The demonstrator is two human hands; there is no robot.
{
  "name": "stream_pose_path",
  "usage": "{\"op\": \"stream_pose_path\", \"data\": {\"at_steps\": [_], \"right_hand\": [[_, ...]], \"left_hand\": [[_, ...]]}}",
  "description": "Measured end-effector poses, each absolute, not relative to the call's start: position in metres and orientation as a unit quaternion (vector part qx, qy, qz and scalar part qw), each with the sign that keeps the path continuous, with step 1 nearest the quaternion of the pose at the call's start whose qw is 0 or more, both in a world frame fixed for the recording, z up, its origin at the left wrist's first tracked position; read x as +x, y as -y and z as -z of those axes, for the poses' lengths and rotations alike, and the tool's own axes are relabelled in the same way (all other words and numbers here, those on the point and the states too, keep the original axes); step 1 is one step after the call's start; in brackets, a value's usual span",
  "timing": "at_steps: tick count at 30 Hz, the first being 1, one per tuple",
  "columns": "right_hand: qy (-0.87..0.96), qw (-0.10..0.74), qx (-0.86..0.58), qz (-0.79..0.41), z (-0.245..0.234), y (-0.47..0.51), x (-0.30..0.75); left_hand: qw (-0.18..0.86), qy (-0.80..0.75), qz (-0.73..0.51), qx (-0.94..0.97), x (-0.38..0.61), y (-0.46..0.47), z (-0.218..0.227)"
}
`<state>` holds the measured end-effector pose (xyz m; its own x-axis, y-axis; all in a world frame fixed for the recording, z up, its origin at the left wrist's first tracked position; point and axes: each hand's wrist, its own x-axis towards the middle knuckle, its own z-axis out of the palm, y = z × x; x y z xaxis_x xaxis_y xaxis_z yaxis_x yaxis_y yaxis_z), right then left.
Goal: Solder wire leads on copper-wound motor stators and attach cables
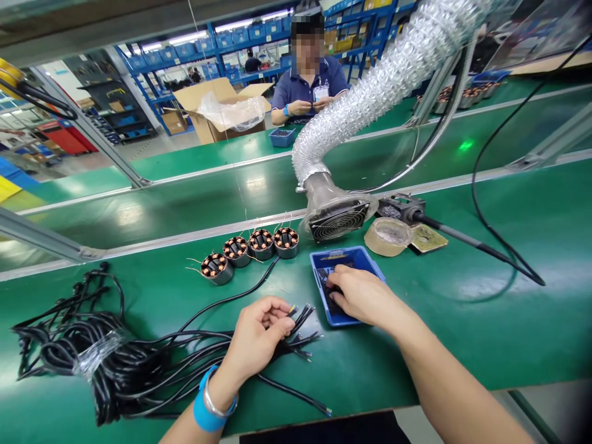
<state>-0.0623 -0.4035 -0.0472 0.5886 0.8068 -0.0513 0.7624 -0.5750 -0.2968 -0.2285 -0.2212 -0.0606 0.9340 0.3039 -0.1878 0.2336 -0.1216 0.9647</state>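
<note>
My left hand (263,336) is closed, its thumb and fingers pinching the end of a black cable where a bit of yellow wire shows. Just beyond it, other stripped ends of the black cables (296,394) fan out over the table. The cables run left into a coiled bundle (102,351) bound with clear wrap. My right hand (358,293) reaches into a blue bin (346,319) of small dark pieces, which look like short tubes. Its fingers are curled down among them, and whatever is between the fingertips is hidden.
Several wound motor stators (261,244) stand in a row behind the cables. A fume extractor (340,219) on a silver duct hangs behind the bin. To the right are a tape roll (387,235) and a soldering iron (453,233). A person (309,86) sits opposite.
</note>
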Motion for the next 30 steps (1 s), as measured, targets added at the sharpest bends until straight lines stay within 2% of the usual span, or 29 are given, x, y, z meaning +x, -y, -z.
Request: {"op": "stream_pose_path", "data": {"at_steps": [5,9,11,13,15,17,20,30], "right_hand": [[0.454,0.124,-0.879,-0.076,0.052,0.402,-0.063],[0.463,0.170,-0.869,-0.035,0.046,0.409,-0.058],[0.457,0.244,-0.855,-0.003,0.042,0.410,-0.060],[0.431,0.363,-0.826,0.005,0.039,0.406,-0.068],[0.387,0.493,-0.778,-0.045,0.038,0.398,-0.081],[0.359,0.569,-0.726,-0.142,0.039,0.390,-0.095],[0.385,0.573,-0.688,-0.225,0.043,0.381,-0.110],[0.422,0.560,-0.685,-0.198,0.047,0.383,-0.110]], "left_hand": [[0.650,-0.192,-0.027,0.734,-0.228,0.218,0.062],[0.669,-0.198,-0.029,0.716,-0.228,0.219,0.060],[0.678,-0.201,-0.032,0.706,-0.228,0.220,0.057],[0.688,-0.202,-0.036,0.696,-0.228,0.221,0.055],[0.698,-0.200,-0.038,0.686,-0.227,0.221,0.053],[0.706,-0.196,-0.039,0.680,-0.227,0.221,0.052],[0.709,-0.187,-0.044,0.679,-0.227,0.220,0.052],[0.698,-0.180,-0.041,0.692,-0.229,0.220,0.052]]}}
